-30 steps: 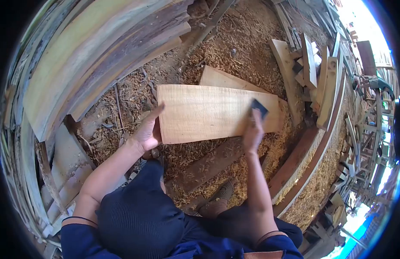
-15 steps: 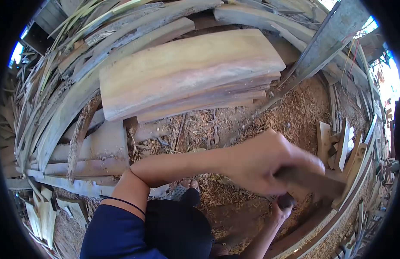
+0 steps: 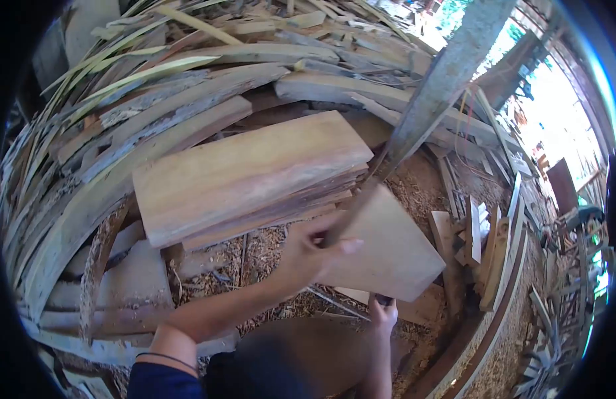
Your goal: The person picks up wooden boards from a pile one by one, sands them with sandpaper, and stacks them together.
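My left hand (image 3: 306, 256) is closed on the edge of a flat, light-brown wooden board (image 3: 394, 249), its fingers lying along the near end. The board is tilted, its broad face turned toward me, and its left edge is blurred. Below its lower corner, my right hand (image 3: 382, 315) is closed round a small dark object (image 3: 384, 300), mostly hidden by the fingers and the board. Left of both hands lies a stack of thick sawn planks (image 3: 254, 176), the top one pale with a pinkish edge.
A heap of curved offcuts (image 3: 181, 126) rises behind the planks. A grey post (image 3: 444, 86) slants up at the back right. Short wood pieces (image 3: 477, 239) stand on the right beside a long beam (image 3: 500, 312). Shavings (image 3: 264, 249) cover the ground.
The board in my left hand has swung from edge-on to showing its broad face. Both hands have moved left in view, and the camera view has shifted toward the right side of the workplace.
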